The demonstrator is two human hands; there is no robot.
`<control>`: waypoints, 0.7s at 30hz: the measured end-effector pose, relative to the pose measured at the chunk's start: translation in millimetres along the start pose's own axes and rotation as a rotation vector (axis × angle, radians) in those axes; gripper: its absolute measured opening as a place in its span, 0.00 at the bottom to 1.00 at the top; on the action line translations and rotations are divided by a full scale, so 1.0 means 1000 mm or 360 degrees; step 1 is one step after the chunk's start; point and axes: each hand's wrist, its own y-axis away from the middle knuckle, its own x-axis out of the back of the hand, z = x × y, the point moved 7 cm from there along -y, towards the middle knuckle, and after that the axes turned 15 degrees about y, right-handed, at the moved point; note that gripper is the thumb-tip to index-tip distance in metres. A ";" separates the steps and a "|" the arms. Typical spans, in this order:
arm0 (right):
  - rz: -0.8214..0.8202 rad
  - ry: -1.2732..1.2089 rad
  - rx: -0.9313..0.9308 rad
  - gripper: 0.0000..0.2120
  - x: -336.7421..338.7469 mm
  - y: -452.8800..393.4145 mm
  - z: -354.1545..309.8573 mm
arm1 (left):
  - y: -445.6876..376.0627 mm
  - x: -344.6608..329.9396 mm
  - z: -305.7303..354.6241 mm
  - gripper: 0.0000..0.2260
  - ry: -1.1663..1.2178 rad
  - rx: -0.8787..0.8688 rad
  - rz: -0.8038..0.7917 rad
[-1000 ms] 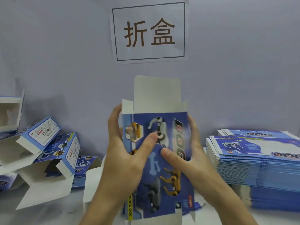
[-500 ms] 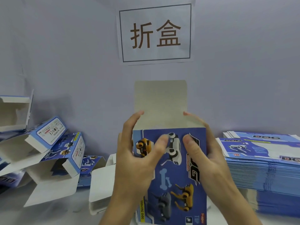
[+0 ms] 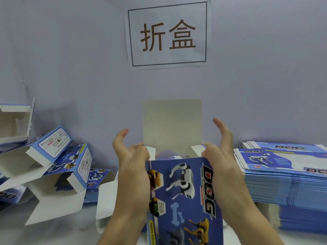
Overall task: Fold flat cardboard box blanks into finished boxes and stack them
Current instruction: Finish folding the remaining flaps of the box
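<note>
A pale counter (image 3: 58,232) is seen along the bottom of the view. A tall stack of flat box blanks (image 3: 286,188) is carried on its right side, while folded boxes (image 3: 58,167) with open flaps are heaped on its left.

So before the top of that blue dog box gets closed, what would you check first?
1. Both hands hold the box: left hand and right hand grip the blue printed cardboard box: ok.
2. Box opened into a tube: ok.
3. Two small white side flaps folded in: not ok, still up.
4. Large grey top flap free to fold: ok, upright.
5. Bottom end closed: cannot tell.
</note>
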 end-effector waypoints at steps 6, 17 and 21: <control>-0.0058 -0.0238 0.0076 0.14 -0.004 0.004 -0.001 | 0.001 -0.004 0.003 0.17 0.0138 0.0060 -0.0138; 0.0039 -0.0216 0.0183 0.08 0.016 0.000 0.005 | 0.018 -0.032 0.014 0.18 -0.0324 -0.0155 -0.0881; -0.0203 -0.0519 0.0366 0.21 0.005 0.009 -0.005 | 0.014 -0.031 0.016 0.22 -0.0234 -0.0244 -0.0785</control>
